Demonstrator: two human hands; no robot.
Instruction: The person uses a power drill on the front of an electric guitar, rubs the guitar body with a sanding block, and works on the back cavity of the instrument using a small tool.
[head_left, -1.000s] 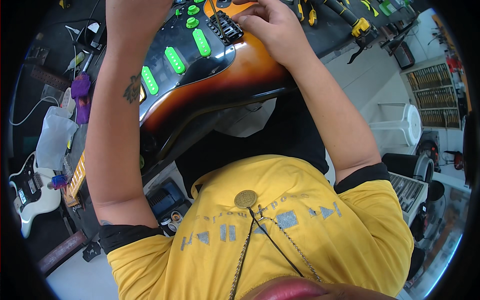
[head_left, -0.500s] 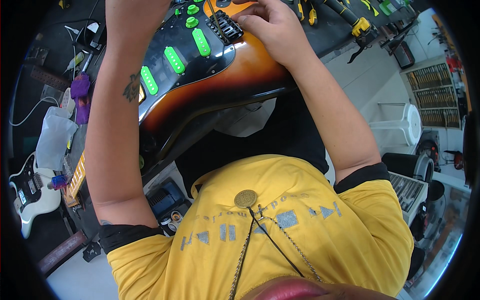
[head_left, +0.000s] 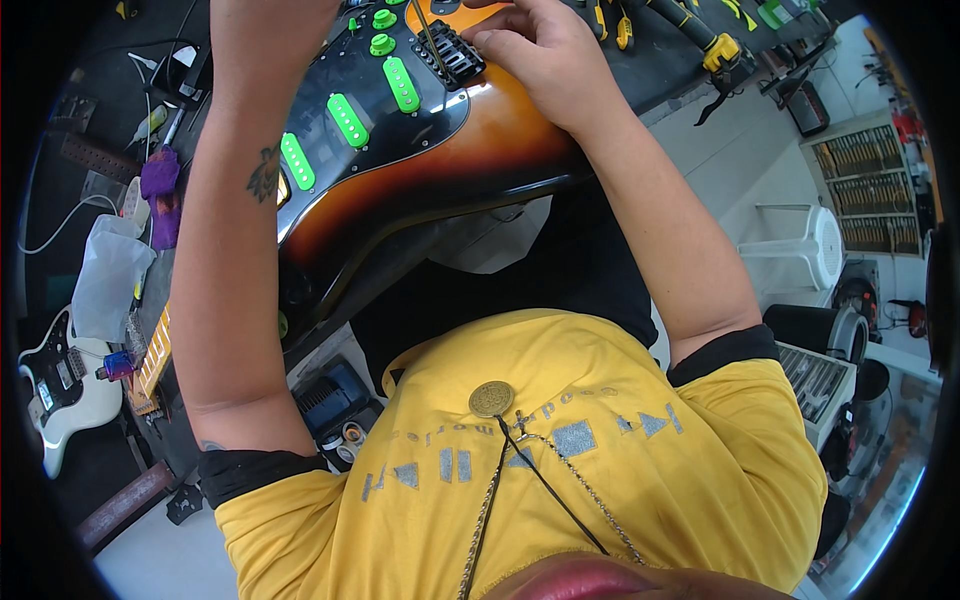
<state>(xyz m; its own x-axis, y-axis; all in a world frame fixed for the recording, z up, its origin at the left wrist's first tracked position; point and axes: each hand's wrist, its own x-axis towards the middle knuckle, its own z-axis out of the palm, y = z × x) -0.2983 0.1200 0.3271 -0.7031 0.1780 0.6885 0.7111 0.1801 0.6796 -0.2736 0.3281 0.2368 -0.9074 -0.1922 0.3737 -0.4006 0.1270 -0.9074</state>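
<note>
Left of the right grip (head_left: 543, 45), its hold unclear, a black metal bridge (head_left: 462, 68) and green oblong pickups (head_left: 348, 121) look mounted, seemingly unstrung; the left grip is unseen.

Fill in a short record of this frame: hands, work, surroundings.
Left hand: past the top edge; hold not visible
Right hand: at the bridge
Sunburst guitar: green pickups, black pickguard
Rod: slim, slanting over the bridge, top end out of frame
On the left: purple cloth, plastic bag, white guitar
On the right: white stool
</note>
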